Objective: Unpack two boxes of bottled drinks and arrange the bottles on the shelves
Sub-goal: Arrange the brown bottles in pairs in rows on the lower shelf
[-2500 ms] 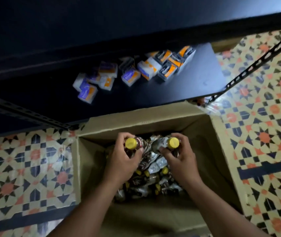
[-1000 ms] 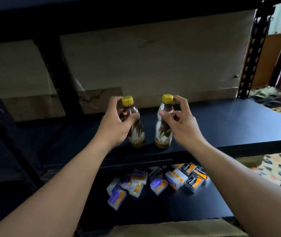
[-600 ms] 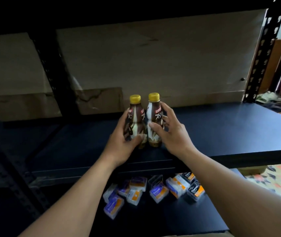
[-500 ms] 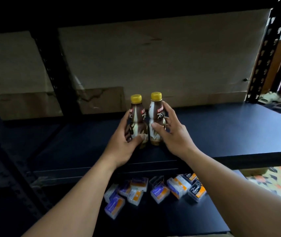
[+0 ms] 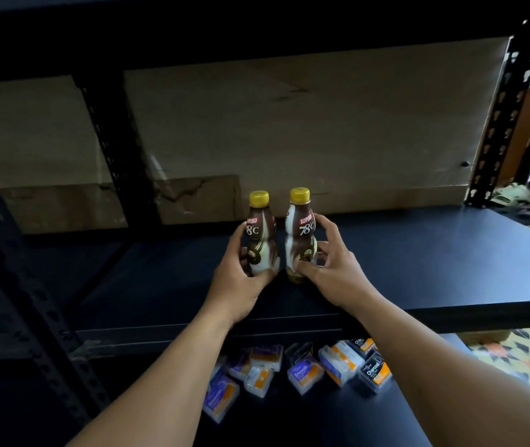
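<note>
Two brown coffee bottles with yellow caps stand upright side by side on the dark middle shelf (image 5: 418,259). My left hand (image 5: 234,279) grips the left bottle (image 5: 260,230) around its lower body. The fingers and thumb of my right hand (image 5: 331,269) curl around the lower part of the right bottle (image 5: 300,227). Both labels face me. The cardboard box of bottles is out of view.
Several small purple, orange and white packets (image 5: 302,372) lie on the lower shelf beneath my arms. Black perforated uprights stand at the left (image 5: 109,146) and right (image 5: 499,124). A beige wall backs the shelf. Patterned floor tiles (image 5: 515,350) show at lower right.
I lifted the two bottles out of the box and onto the middle shelf. Over the last half second they stayed upright, side by side, with a slightly wider gap between them.
</note>
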Action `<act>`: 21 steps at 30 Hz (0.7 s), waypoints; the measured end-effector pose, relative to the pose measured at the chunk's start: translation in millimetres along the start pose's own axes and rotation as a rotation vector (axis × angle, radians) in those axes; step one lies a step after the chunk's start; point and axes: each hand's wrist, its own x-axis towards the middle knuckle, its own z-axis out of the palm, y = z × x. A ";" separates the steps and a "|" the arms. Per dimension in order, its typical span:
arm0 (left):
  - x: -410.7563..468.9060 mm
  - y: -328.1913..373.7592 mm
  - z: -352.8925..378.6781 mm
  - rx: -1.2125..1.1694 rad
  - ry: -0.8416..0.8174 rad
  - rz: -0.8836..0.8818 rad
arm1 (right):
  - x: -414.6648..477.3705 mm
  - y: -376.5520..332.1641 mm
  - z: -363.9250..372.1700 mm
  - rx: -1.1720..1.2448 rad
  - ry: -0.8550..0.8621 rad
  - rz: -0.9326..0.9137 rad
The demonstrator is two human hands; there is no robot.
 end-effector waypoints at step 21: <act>-3.5 3.7 -1.4 0.053 0.064 -0.058 | 0.8 2.1 0.9 -0.022 -0.022 0.012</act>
